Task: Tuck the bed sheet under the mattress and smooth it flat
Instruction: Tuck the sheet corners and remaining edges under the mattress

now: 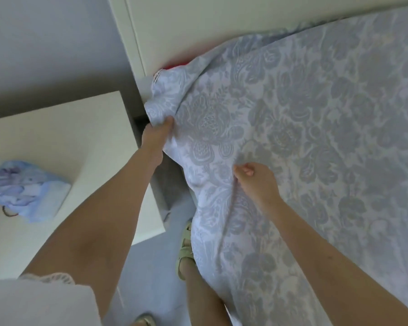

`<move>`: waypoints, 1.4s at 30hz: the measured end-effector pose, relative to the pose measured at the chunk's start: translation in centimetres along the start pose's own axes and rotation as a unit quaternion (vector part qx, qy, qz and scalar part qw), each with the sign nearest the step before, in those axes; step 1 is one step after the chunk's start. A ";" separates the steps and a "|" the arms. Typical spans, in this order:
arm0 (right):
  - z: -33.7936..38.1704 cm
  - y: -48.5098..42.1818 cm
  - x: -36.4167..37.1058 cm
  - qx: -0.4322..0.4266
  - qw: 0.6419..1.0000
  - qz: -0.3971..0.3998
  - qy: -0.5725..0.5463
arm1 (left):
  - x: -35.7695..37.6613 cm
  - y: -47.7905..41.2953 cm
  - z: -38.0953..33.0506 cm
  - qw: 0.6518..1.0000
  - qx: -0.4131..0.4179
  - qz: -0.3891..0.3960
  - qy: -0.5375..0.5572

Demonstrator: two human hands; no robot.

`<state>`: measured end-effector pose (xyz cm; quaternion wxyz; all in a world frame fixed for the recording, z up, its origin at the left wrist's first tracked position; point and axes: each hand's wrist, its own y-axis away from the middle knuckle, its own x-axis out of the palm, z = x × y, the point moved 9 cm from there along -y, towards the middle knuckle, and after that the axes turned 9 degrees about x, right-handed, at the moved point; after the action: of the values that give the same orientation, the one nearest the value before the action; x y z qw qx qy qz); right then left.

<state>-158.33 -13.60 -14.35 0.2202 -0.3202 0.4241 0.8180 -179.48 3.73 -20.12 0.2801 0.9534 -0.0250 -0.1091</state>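
Two pinches of bed sheet: left grip at corner, right grip mid-crease.

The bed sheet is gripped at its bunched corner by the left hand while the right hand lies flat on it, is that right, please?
Not quite. The head view shows the left hand gripping the bed sheet at its bunched corner, but the right hand is not flat: its curled fingers pinch a fold.

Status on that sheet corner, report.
Left hand grips the bunched bed sheet corner by the headboard. Right hand pinches a fold on top. Corner not yet tucked. Nightstand crowds the gap.
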 end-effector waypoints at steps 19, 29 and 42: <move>27.0 -10.5 -3.2 -0.375 0.884 -0.121 0.252 | -5.4 -5.8 -9.4 0.972 -0.048 0.016 0.231; 14.5 -9.2 -3.8 -0.250 0.868 0.119 0.412 | -1.2 6.2 -7.6 0.888 0.225 0.270 -0.295; 20.6 -10.8 -6.4 -0.438 0.753 -0.151 0.467 | -5.3 -2.0 -12.8 0.973 0.214 0.045 -0.073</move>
<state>-153.98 8.92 -6.79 -0.0492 -0.7838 0.0156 0.6189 -181.84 12.73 -9.71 0.0714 0.9786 -0.1108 -0.1582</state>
